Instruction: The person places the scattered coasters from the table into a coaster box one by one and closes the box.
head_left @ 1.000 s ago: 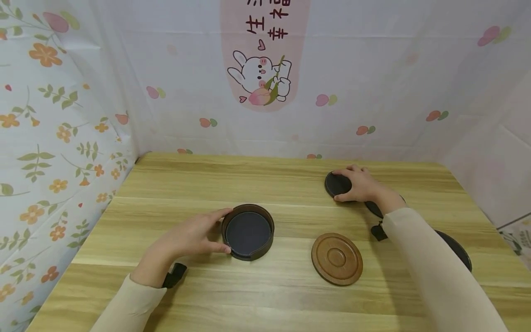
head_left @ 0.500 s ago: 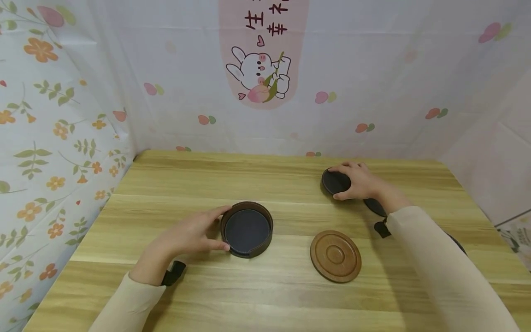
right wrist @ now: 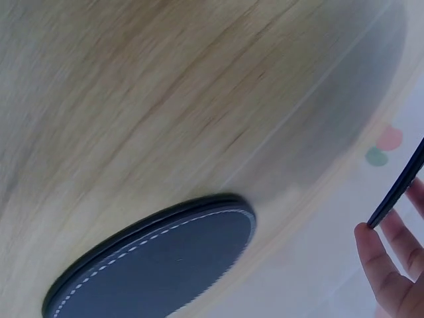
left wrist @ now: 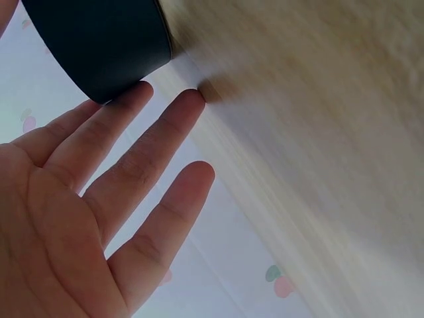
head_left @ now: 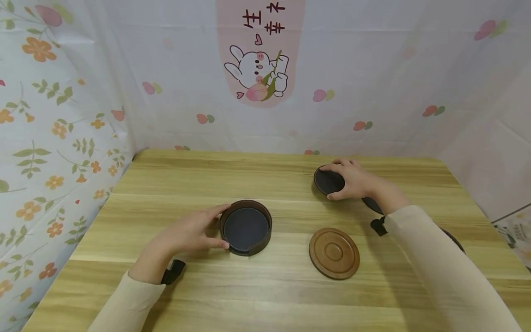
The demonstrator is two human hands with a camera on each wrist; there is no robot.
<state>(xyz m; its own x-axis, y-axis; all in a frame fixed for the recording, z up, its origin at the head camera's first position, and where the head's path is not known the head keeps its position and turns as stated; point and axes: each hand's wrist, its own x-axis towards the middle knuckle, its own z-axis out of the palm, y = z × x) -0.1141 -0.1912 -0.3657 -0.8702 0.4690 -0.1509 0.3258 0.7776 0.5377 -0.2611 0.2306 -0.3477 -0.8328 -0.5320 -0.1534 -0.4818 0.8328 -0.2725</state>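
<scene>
**Left hand on the coaster holder, right hand lifting a dark coaster**

You're at a light wooden table (head_left: 265, 295) boxed in by white sheets: flowers on the left sheet (head_left: 50, 138), a cartoon rabbit (head_left: 257, 76) and small fruit prints on the back one. Both your sleeves are cream, with a black strap at each wrist.

Your left hand (head_left: 186, 235) lies low on the table left of centre, palm turned inward. Thumb and forefinger curve round the left wall of the round holder (head_left: 246, 228) and touch it; in the left wrist view the other fingers (left wrist: 142, 162) are straight and spread, with only the tips by the holder's wall. So it's a loose steadying hold, not a clench.

Your right hand (head_left: 352, 180) is at the far right of the table, fingers curled over a dark coaster (head_left: 327, 180) and thumb under its near edge. The right wrist view shows the coaster edge-on between the fingertips (right wrist: 377, 262), tilted and off the wood.

The holder is a short round tub, brown rim, dark inside, a notch cut in its near wall, standing upright near the middle of the table. The coaster in your grip is a thin, black, round disc. A second dark coaster (right wrist: 156, 265) with white stitching round its edge lies flat under your right wrist, and another dark disc (head_left: 454, 240) peeks out behind your right forearm. A round brown wooden coaster (head_left: 333, 253) with ringed grooves lies flat on the near side, right of the holder and apart from it
</scene>
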